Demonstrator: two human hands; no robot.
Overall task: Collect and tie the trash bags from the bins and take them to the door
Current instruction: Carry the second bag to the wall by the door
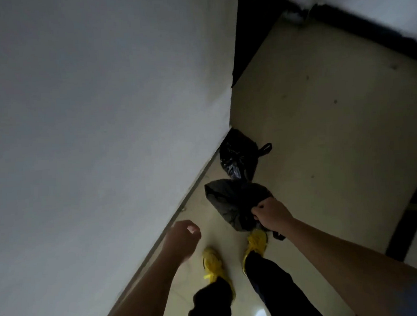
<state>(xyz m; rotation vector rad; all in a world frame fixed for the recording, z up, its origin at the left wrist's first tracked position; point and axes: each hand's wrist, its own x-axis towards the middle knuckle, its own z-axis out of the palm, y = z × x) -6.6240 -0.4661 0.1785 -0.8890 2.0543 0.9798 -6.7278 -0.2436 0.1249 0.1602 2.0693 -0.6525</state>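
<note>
My right hand (272, 214) grips the gathered top of a black trash bag (231, 200), which hangs low over the pale floor just ahead of my right foot. A second black trash bag (238, 158), tied with a loop sticking out, lies on the floor at the foot of the wall, just beyond the one I hold. My left hand (182, 238) hangs free beside the wall with its fingers loosely curled and nothing in it.
A white wall (101, 116) runs close along my left. The pale floor (323, 125) stretches ahead and right. A dark door frame or opening (243, 32) stands at the wall's far end. My feet wear yellow shoe covers (213, 266).
</note>
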